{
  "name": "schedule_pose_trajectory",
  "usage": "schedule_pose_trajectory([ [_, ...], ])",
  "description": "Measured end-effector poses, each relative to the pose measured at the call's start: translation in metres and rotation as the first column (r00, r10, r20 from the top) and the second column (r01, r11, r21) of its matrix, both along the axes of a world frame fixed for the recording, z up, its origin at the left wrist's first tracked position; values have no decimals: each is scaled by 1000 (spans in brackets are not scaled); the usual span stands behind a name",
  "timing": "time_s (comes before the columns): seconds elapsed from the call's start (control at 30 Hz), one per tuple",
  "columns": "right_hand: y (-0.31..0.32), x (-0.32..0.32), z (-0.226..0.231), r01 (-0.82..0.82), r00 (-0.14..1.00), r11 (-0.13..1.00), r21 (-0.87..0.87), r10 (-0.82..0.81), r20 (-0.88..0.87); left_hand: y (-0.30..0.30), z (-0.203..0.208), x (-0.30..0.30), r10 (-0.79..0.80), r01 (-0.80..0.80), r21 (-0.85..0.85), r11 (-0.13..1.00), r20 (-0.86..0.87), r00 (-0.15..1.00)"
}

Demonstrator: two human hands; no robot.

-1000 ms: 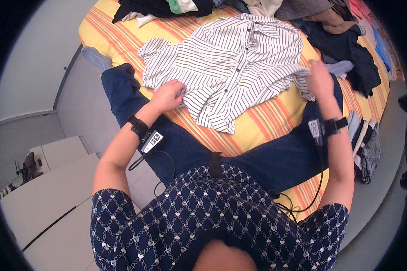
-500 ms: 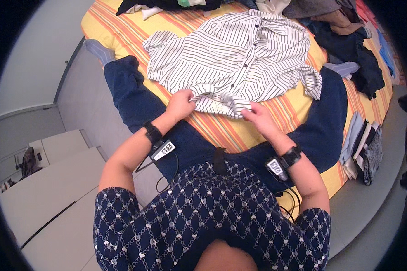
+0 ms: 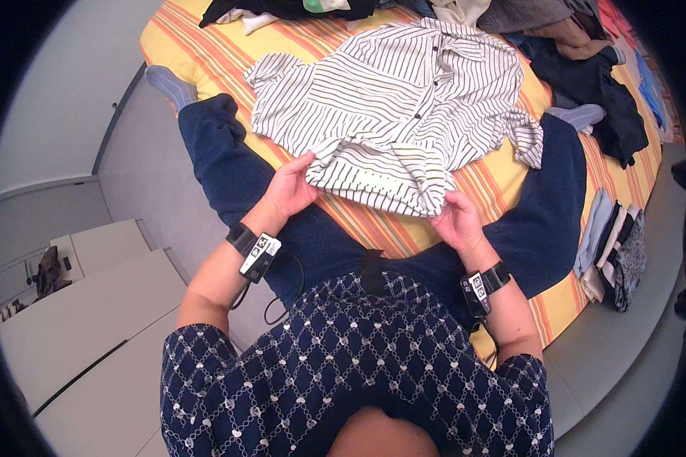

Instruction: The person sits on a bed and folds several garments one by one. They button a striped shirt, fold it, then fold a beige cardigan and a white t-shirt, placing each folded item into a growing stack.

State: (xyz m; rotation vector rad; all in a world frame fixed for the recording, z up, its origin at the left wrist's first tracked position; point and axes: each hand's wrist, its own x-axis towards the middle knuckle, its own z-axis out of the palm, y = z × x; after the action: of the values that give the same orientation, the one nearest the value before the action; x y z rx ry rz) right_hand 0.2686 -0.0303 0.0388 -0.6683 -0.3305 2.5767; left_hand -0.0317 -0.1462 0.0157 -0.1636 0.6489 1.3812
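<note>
A white shirt (image 3: 381,99) with dark stripes and dark buttons lies spread on the bed, its collar at the far side and its hem towards me. My left hand (image 3: 292,187) grips the hem at its left end, fingers under the cloth. At the right end of the hem, my right hand (image 3: 457,219) pinches the fabric. Between both hands the hem is lifted and stretched, showing the inside of the shirt. The sleeves rest on the bedspread on either side.
The bed has a yellow and orange striped bedspread (image 3: 206,46). My legs in dark blue trousers (image 3: 232,167) flank the shirt. Piled clothes (image 3: 541,23) lie at the far edge, with a black garment (image 3: 598,99) at right. Folded clothes (image 3: 613,247) sit at the right edge.
Both hands have moved apart and turned, pulling the hem wider and nearer to me. The bunched hem has opened out, and the lowest button is now covered.
</note>
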Motion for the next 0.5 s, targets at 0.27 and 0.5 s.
schedule_pose_trajectory([
  [0.27, -8, -4, 26, -884, 402, 377, 278, 304, 864, 0, 5, 4, -601, 523, -310, 794, -524, 603],
  [0.5, -5, 7, -8, -922, 261, 266, 281, -109, 959, 9, 26, 3, -295, 117, -450, 885, -737, -608],
])
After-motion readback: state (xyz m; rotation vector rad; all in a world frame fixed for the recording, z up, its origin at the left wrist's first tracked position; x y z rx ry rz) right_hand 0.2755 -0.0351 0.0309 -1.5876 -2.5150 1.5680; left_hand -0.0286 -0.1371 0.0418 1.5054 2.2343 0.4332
